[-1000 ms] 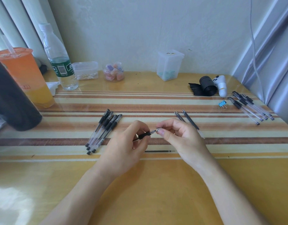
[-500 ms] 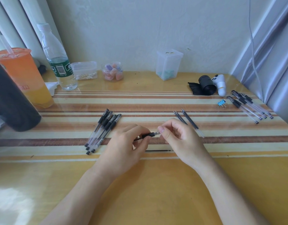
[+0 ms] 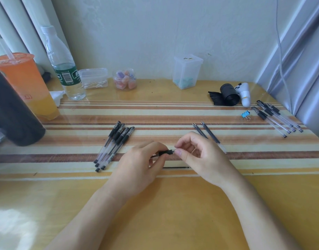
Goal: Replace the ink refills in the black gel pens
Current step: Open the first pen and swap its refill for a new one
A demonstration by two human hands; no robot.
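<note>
The left hand [image 3: 137, 165] has its fingers curled round a black gel pen [image 3: 165, 152], gripping the rubber sleeve just above the table [image 3: 173, 210], near the middle. The right hand [image 3: 200, 157] pinches the pen's tip piece [image 3: 173, 151] between thumb and forefinger. Its other fingers are loosely bent and apart.

The tip piece is small and held only in a light pinch, so a slip would likely send it rolling across the smooth table. If it meets the barrel at an angle, the thread could bind. A loose refill [image 3: 175, 167] lies just on the near side of both hands, where a wrist could knock it away. It could also be confused with the two refills [image 3: 209, 136] beyond the right hand.

The left palm hides most of the barrel, so whether a refill sits inside cannot be told. Nor is it clear whether the tip is going on or coming off. It is also unclear whether the pens at left [image 3: 113, 145] or those far right [image 3: 275, 118] are the finished ones.
</note>
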